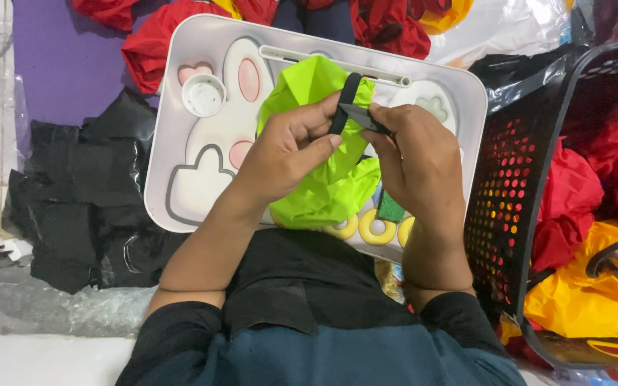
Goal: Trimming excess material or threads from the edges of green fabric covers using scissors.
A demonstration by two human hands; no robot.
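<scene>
At frame centre, the left hand [287, 146] pinches a crumpled lime-green fabric piece [323, 179] by its black strap [347, 102]; the right hand [413, 154] grips a small dark blade [359, 116]. The cloth looks light, limp; best held near the strap.

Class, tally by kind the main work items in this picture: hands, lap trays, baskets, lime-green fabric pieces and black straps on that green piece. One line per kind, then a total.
Hands: 2, left hand and right hand
Tray: 1
Basket: 1
Green fabric: 1
Strap: 1
Total: 6
</scene>
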